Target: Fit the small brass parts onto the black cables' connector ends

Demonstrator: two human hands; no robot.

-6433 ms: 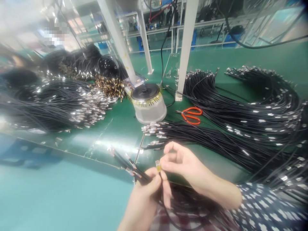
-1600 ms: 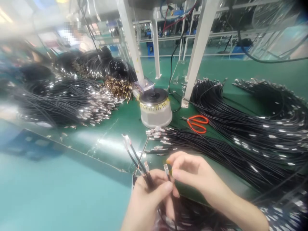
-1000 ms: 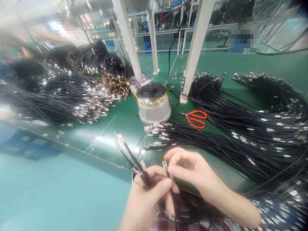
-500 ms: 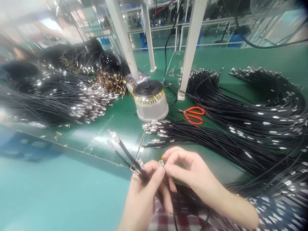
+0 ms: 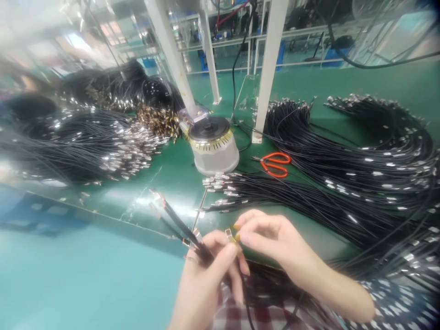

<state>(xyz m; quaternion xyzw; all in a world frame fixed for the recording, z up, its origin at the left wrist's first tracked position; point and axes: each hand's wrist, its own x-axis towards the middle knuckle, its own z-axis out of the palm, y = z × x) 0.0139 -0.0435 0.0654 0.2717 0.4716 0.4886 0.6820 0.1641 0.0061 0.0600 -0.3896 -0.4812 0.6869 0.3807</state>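
My left hand [image 5: 206, 279] is closed around a few thin black cables [image 5: 178, 224] whose metal-tipped ends stick out up and to the left. One cable end with a small metal connector [image 5: 228, 234] stands up between both hands. My right hand [image 5: 271, 240] pinches at that connector with thumb and forefinger, the other fingers curled. Both hands hover over the near edge of the green table [image 5: 172, 178].
A white round device with a black top [image 5: 213, 144] stands mid-table, orange scissors [image 5: 275, 164] to its right. Big bundles of black cables [image 5: 360, 174] lie on the right, and more cables with metal ends [image 5: 85, 142] on the left. White frame posts [image 5: 268, 68] rise behind.
The held cable ends have swung lower and further left. The connector between my hands has sunk closer to my left thumb, with my right fingers staying on it.
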